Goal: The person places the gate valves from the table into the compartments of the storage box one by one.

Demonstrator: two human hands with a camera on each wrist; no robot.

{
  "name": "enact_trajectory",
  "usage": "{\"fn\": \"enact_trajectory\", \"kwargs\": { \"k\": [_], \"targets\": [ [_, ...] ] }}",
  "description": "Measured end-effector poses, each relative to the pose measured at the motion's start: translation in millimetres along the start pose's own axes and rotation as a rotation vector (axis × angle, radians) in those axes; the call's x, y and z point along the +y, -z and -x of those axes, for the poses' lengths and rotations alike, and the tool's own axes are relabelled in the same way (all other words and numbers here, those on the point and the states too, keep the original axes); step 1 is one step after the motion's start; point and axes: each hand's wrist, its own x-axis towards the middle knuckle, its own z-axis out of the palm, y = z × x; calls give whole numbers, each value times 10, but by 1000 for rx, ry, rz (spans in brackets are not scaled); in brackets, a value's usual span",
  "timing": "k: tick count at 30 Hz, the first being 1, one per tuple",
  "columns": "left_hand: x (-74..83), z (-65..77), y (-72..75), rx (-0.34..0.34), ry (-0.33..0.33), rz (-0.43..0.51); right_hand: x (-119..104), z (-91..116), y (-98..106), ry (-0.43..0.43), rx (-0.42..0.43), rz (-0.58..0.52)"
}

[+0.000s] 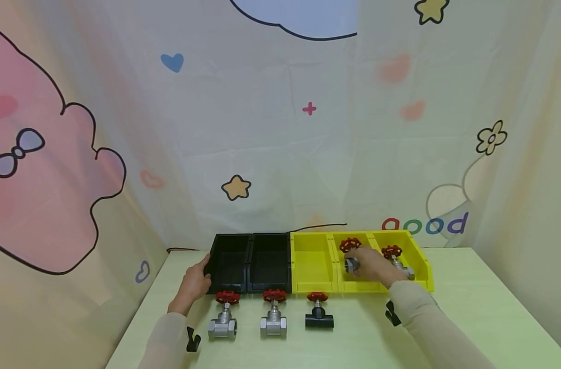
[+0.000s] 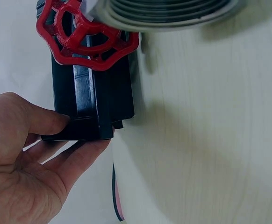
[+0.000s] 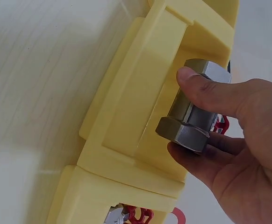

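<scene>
My right hand [image 1: 370,264] grips the silver body of a gate valve [image 3: 187,112] with a red handwheel, thumb on one side and fingers on the other. The valve is at the middle yellow bin [image 1: 360,287], its handwheel towards the back. Another red-wheeled valve [image 1: 396,260] lies in the right yellow bin [image 1: 423,259]. At the far left, my left hand [image 1: 195,282] pinches the outer side of the left black bin [image 1: 229,261]; its thumb and fingers show on the bin's edge in the left wrist view.
In front of the bins stand two silver valves [image 1: 222,326] with red wheels and a smaller black-bodied valve [image 1: 319,320]. A second black bin [image 1: 270,261] and a left yellow bin [image 1: 313,259] complete the row. A patterned curtain [image 1: 262,133] hangs behind the table.
</scene>
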Motion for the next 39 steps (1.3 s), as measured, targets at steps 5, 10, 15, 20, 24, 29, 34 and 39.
{"fn": "enact_trajectory", "kwargs": {
  "k": [5,10,15,20,24,29,34,39],
  "targets": [
    [3,5,4,-7,7,19,1,-39,-29,17,4,12],
    [13,3,0,-8,9,24,34,-87,-72,-4,-11,9],
    [21,9,-9,-9,16,37,66,-118,-112,-34,-41,-13],
    [23,18,-14,-8,14,35,97,-130,-144,-17,-52,-13],
    [17,24,-17,-6,10,35,114,-148,-168,10,-56,1],
    [20,32,-4,0,13,30,96,-169,-170,47,-40,30],
    [28,32,7,0,12,20,84,-162,-163,53,-35,39],
    [28,30,6,-2,15,21,66,-155,-175,43,-28,42]
  ]
}}
